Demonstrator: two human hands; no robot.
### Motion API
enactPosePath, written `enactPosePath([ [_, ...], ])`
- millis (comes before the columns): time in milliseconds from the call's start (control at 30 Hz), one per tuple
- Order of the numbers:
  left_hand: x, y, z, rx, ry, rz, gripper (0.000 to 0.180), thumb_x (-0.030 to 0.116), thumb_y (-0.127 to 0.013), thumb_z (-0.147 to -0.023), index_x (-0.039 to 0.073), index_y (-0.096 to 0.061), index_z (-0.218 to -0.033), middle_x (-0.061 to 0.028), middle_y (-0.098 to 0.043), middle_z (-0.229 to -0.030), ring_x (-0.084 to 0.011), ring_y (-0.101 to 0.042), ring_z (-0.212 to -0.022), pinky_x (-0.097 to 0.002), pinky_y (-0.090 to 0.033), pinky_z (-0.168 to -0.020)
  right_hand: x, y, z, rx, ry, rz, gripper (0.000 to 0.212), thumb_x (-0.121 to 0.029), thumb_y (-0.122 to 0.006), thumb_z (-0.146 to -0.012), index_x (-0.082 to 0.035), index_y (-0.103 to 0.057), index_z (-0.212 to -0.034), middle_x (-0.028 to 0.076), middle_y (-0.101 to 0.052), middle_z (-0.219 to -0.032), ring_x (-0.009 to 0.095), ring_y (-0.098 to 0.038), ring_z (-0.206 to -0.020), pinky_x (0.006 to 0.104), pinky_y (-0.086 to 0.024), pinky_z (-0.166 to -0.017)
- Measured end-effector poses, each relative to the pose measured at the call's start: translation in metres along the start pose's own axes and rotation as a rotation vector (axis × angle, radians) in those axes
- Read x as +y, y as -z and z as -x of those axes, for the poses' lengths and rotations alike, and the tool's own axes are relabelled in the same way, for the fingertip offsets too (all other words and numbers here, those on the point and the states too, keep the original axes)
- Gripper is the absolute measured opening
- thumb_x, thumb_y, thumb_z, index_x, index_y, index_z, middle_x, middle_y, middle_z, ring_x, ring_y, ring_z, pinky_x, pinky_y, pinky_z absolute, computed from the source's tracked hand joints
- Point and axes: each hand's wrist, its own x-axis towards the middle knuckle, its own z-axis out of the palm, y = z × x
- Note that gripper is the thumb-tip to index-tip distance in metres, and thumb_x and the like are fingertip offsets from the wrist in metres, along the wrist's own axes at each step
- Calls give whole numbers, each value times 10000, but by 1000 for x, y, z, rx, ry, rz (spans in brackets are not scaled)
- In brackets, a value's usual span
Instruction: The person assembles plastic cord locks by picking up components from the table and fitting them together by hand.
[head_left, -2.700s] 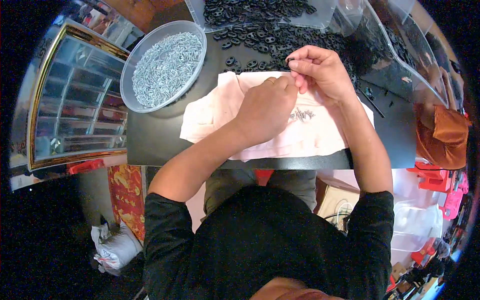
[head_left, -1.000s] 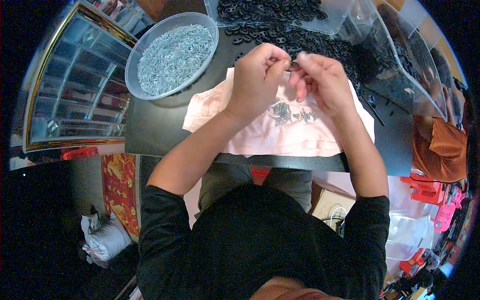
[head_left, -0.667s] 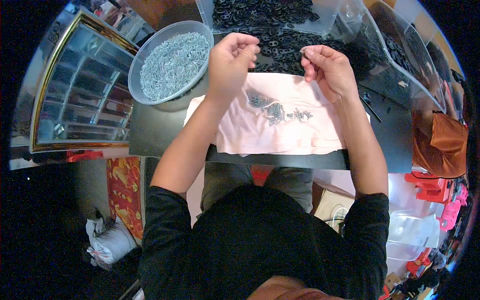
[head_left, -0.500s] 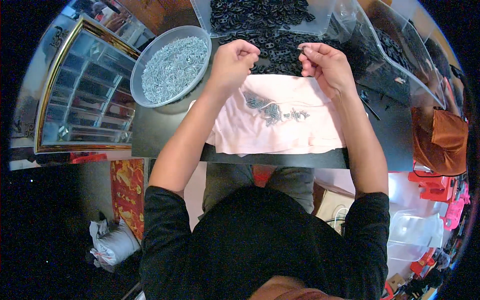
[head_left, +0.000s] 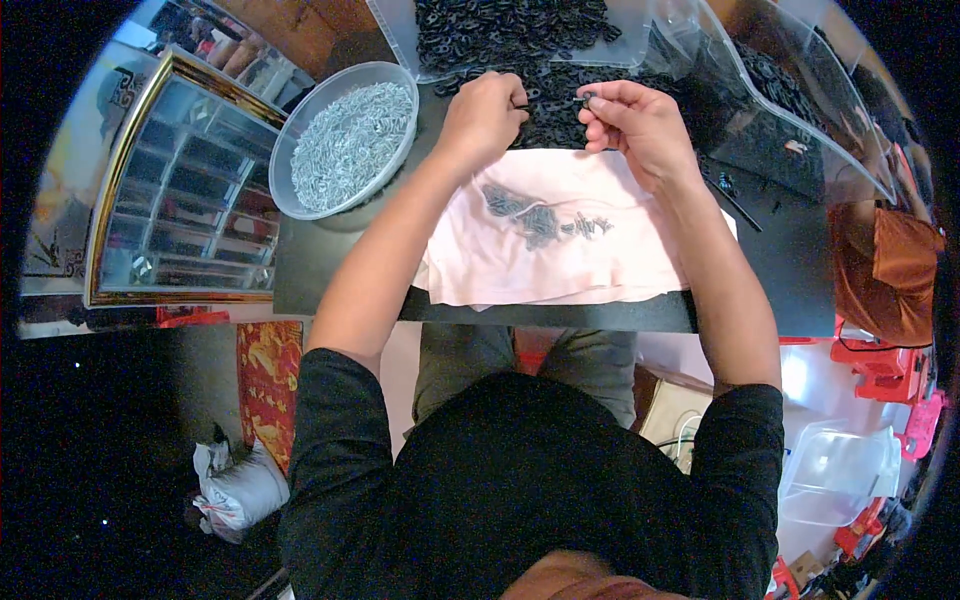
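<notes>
The left hand has come away from the right hand and dips, fingers bunched, contents unclear, into black pieces toward the counter's far edge, apparently leaving the right alone pinching a small dark part.

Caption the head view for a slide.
Right hand pinching a small dark piece, left hand by loose black parts, beyond pink cloth bearing pins.

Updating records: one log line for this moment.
left hand: at black parts; right hand: pinches dark piece; pink cloth: bears grey pins
</notes>
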Motion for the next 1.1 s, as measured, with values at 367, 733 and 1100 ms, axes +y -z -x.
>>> enactPosePath([
  [367, 15, 22, 34, -256, 370, 1809, 171, 39, -549, -813, -15, -543, -975, -81, -575, -836, -107, -536, -699, -207, -455, -616, -9, -17, 13, -60, 81, 57, 163, -47, -543, -819, 27, -576, -961, 68, -601, -710, 95, -548, -514, 218, -478, -488],
  [733, 14, 21, 41, -251, 289, 1692, 151, 57, -534, -815, 9, -531, -959, -107, -609, -803, -120, -571, -646, -224, -468, -567, -8, -22, 16, -58, 74, 84, 151, -52, -549, -813, 21, -586, -939, 78, -603, -698, 107, -551, -505, 229, -481, -478],
  [1100, 18, 14, 41, -104, 309, 1622, 166, 51, -535, -814, -13, -544, -967, -107, -602, -785, -132, -590, -648, -225, -492, -586, -4, -20, 14, -44, 71, 83, 149, -43, -562, -803, 22, -584, -936, 69, -600, -694, 103, -545, -501, 225, -476, -472],
])
